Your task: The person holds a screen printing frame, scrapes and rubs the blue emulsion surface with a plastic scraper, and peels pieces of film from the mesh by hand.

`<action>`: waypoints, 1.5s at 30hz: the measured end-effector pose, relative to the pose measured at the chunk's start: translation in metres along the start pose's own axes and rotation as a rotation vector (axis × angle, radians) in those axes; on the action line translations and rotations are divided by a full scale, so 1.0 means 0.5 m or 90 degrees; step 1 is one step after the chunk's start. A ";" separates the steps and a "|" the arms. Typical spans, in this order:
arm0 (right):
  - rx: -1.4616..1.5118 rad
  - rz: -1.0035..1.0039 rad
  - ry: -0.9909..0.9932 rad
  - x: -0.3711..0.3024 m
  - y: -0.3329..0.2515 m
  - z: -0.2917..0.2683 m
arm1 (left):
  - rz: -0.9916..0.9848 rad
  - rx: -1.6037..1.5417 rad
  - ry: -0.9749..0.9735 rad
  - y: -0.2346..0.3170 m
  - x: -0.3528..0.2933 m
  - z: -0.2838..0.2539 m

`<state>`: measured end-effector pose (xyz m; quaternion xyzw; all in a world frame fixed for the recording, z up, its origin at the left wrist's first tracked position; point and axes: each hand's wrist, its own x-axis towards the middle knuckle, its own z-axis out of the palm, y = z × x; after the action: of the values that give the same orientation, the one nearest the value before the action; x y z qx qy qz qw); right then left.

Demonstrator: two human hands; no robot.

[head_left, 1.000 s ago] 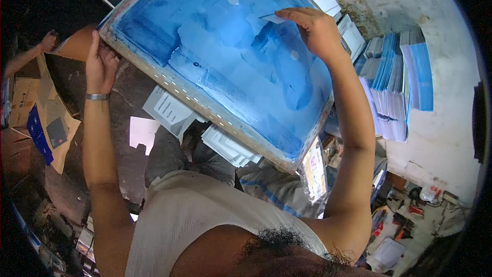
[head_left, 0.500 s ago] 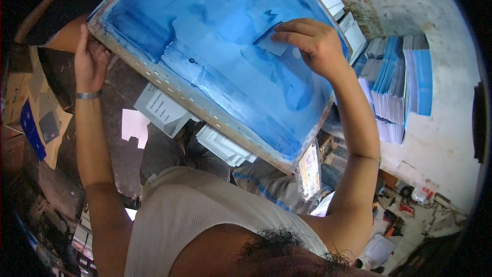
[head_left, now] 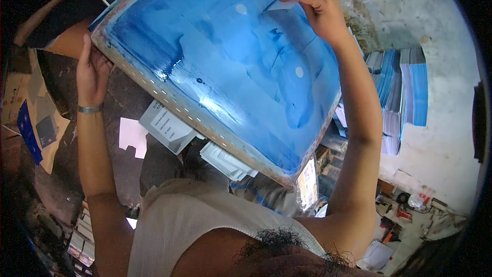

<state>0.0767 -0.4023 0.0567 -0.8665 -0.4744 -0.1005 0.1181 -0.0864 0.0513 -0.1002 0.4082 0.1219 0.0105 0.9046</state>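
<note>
A wooden-framed printing screen (head_left: 154, 88) lies tilted before me, its mesh covered in smeared blue ink or paste with wet, shiny patches. My left hand (head_left: 94, 74) holds the frame's left corner, thumb up along the side and fingers curled in under it. Near the screen's far right edge, my right hand (head_left: 324, 15) pinches a small flat pale card (head_left: 282, 5) against the blue surface. Two pale round spots and a small dark ring show on the mesh. Below the near frame edge, printed sheets (head_left: 168, 127) and a stack of white cards (head_left: 228, 160) stick out.
Stacks of blue and white paper (head_left: 392, 92) stand by the stained wall at right. Torn cardboard (head_left: 43, 128) and a pink paper piece (head_left: 132, 137) lie at left. Another person's arm (head_left: 46, 13) shows at upper left. Tools and clutter (head_left: 405, 210) fill the lower right.
My right hand has moved the card away from me, up to the screen's far right edge. The screen appears slightly lower in view; my left hand keeps its hold on the corner.
</note>
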 end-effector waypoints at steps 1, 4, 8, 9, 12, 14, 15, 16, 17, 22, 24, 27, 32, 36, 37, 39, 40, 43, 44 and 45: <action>0.000 -0.002 -0.001 0.006 0.010 0.009 | 0.001 -0.001 0.002 0.000 0.000 -0.001; -0.036 0.018 0.012 0.018 0.035 0.032 | 0.010 0.030 0.018 -0.001 -0.003 -0.007; -0.077 0.038 0.013 0.031 0.048 0.054 | 0.009 0.000 0.021 -0.006 0.000 -0.022; -0.082 0.037 0.013 0.034 0.047 0.058 | 0.025 -0.003 0.021 -0.008 0.001 -0.024; -0.108 0.062 -0.038 0.024 0.035 0.059 | 0.016 0.014 -0.009 -0.002 -0.003 -0.018; -0.116 0.027 -0.027 0.005 0.024 0.057 | 0.016 0.017 0.008 -0.004 -0.002 -0.020; -0.123 -0.009 -0.014 -0.004 0.018 0.053 | 0.015 0.021 0.025 -0.004 -0.002 -0.022; -0.124 -0.009 -0.014 -0.011 0.010 0.048 | 0.016 0.020 0.024 -0.005 -0.001 -0.022; -0.095 -0.004 -0.009 -0.018 0.003 0.043 | 0.016 0.014 0.017 -0.006 0.000 -0.022; -0.095 0.059 0.022 -0.002 0.020 0.040 | 0.026 -0.007 0.011 -0.008 0.001 -0.021; -0.125 0.076 0.043 0.016 0.029 0.045 | 0.018 -0.017 -0.017 -0.007 0.001 -0.019; -0.129 0.074 0.019 0.049 0.024 0.054 | 0.027 -0.013 -0.030 -0.004 -0.003 -0.034; -0.138 0.046 -0.011 0.030 0.007 0.059 | 0.021 0.012 0.040 0.000 -0.010 0.015; -0.139 0.040 -0.039 -0.005 -0.016 0.046 | 0.020 0.040 0.053 -0.002 -0.013 0.012; -0.139 0.041 -0.039 -0.014 -0.024 0.043 | 0.019 0.040 0.051 -0.003 -0.014 0.013; -0.124 0.019 -0.033 -0.035 -0.037 0.039 | 0.029 0.034 0.070 -0.005 -0.014 0.018; -0.127 0.021 -0.033 -0.044 -0.045 0.034 | 0.028 0.033 0.068 -0.005 -0.012 0.017; -0.123 0.034 -0.060 -0.070 -0.069 0.019 | 0.006 0.021 0.080 -0.005 -0.009 0.007; -0.120 0.029 -0.065 -0.077 -0.076 0.015 | 0.011 0.024 0.060 -0.006 -0.010 0.005; -0.117 0.024 -0.069 -0.084 -0.083 0.010 | 0.017 0.027 0.039 -0.006 -0.010 0.003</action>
<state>0.0194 -0.4127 0.0445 -0.8868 -0.4522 -0.0939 0.0143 -0.0914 0.0476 -0.1007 0.4285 0.1443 0.0325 0.8913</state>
